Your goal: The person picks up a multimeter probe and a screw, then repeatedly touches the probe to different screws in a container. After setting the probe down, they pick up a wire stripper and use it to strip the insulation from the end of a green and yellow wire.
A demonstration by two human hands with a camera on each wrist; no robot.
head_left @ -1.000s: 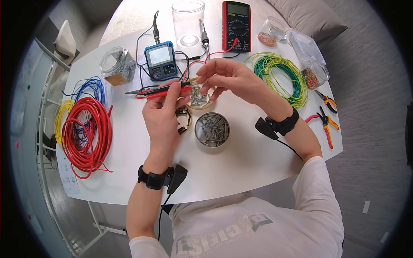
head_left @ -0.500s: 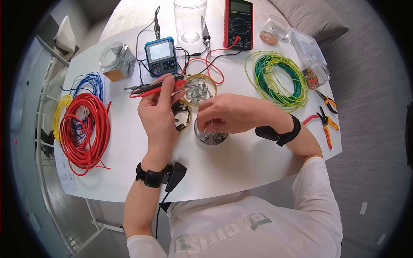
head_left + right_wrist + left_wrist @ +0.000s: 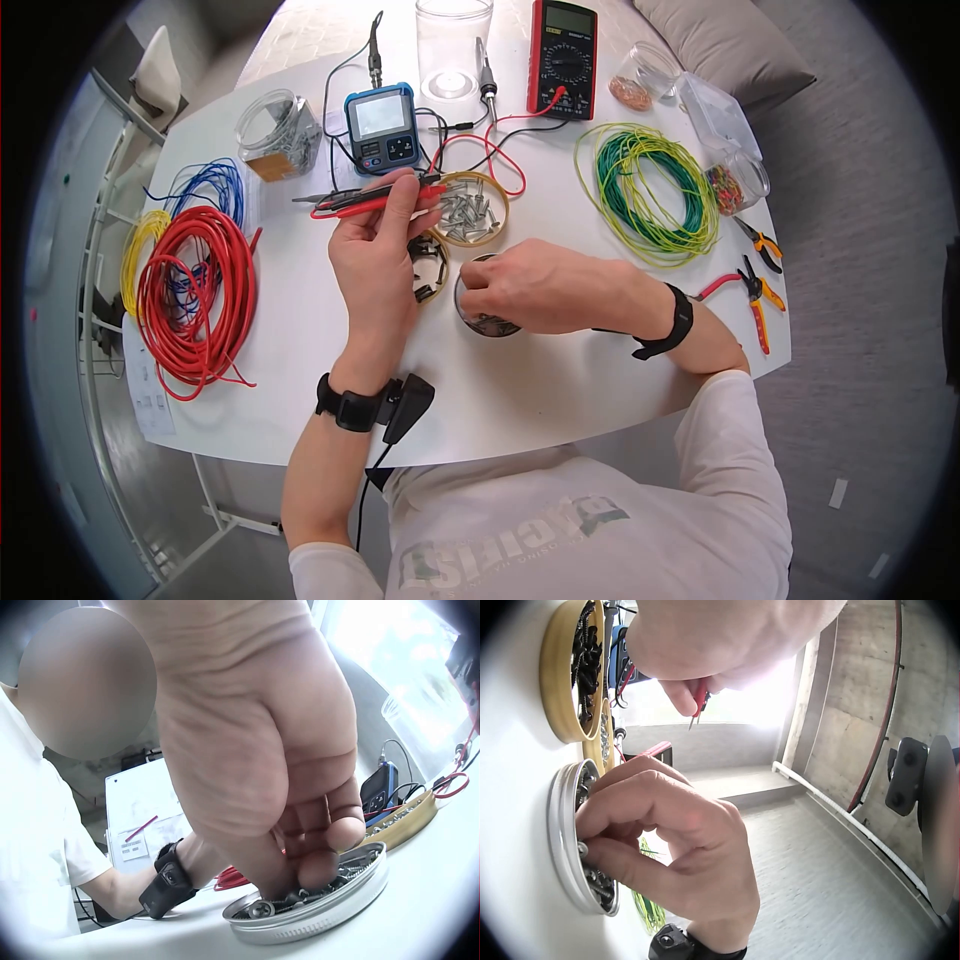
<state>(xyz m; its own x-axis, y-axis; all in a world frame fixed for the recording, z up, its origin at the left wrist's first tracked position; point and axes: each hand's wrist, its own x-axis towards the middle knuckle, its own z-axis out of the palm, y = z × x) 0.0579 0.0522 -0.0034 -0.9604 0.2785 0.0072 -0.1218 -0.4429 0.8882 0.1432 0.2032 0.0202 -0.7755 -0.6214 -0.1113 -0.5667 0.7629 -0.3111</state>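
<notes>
My left hand (image 3: 372,262) grips a bundle of red and black test probes (image 3: 345,207), thumb over the top, in the head view. A thin metal tip (image 3: 694,722) points out past the fingers in the left wrist view. My right hand (image 3: 545,290) reaches down into a round silver metal lid (image 3: 315,928) filled with screws. Thumb and forefinger pinch a screw (image 3: 583,849) at the lid's rim. Behind the lid, a tan ring-shaped dish (image 3: 505,212) holds silver screws; a second tan dish (image 3: 553,675) beside it holds black screws.
At the back stand a blue handheld tester (image 3: 383,130), a clear jar (image 3: 452,50) and a red-black multimeter (image 3: 563,60). Red wire (image 3: 200,310) lies coiled at left, green wire (image 3: 650,190) at right, near pliers (image 3: 757,300). A screw jar (image 3: 278,140) sits back left.
My right hand has come down from beside the probes to the metal lid, and its fingers now reach in among the screws. The left hand keeps its hold on the probes.
</notes>
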